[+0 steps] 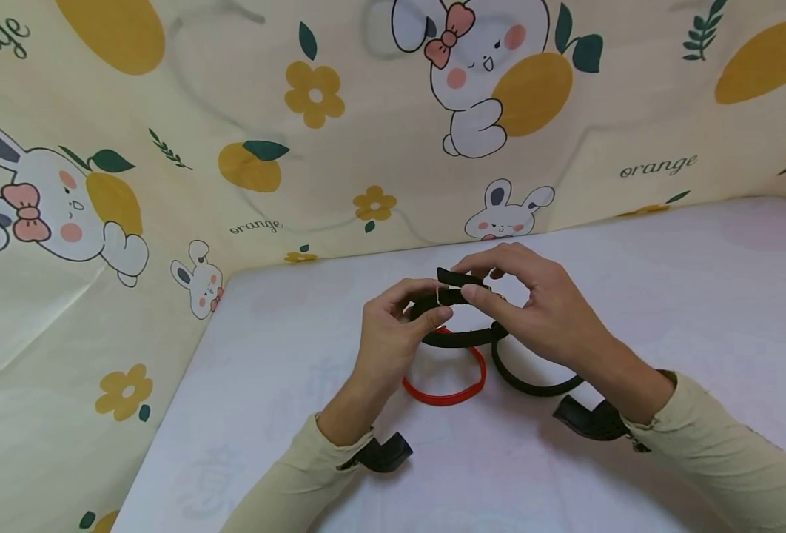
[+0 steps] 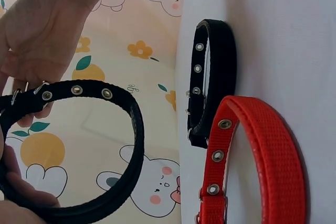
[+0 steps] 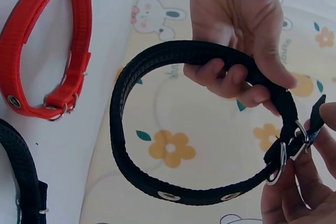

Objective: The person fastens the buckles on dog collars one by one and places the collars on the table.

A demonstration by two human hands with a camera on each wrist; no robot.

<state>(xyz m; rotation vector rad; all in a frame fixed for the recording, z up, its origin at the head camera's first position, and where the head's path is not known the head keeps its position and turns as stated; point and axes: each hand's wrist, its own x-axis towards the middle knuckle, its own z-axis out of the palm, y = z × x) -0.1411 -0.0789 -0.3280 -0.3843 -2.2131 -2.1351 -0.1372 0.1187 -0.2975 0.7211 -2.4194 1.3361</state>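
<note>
Holding the black collar [image 3: 157, 129] up off the surface between both hands, I have it just above the other two collars, near the back of the white table [image 1: 666, 296]. My left hand [image 1: 393, 333] has its fingers curled round the band close to the buckle, and my right hand [image 1: 533, 311] pinches the free strap end at the metal buckle [image 3: 286, 153], so both are grasping the same collar. It looks light and limp to me: a ribbed woven band that keeps a loop but should flex easily, with metal eyelets [image 2: 76, 89] along one stretch. I judge the sure places to take it are the band right beside the buckle and the strap tip, since the hardware is the only stiff part and the webbing gives the fingers decent friction. Directly below my hands lies the red collar [image 1: 446, 385], buckled into a ring, and just under my right wrist a second black collar [image 1: 533, 377] curls on the table; the two appear to touch or nearly so. Beyond my fingertips the printed cloth backdrop [image 1: 300, 148] rises close behind, and it also walls in the left side. Open room lies to the right of my right hand and back toward my sleeves [image 1: 733, 444].
</note>
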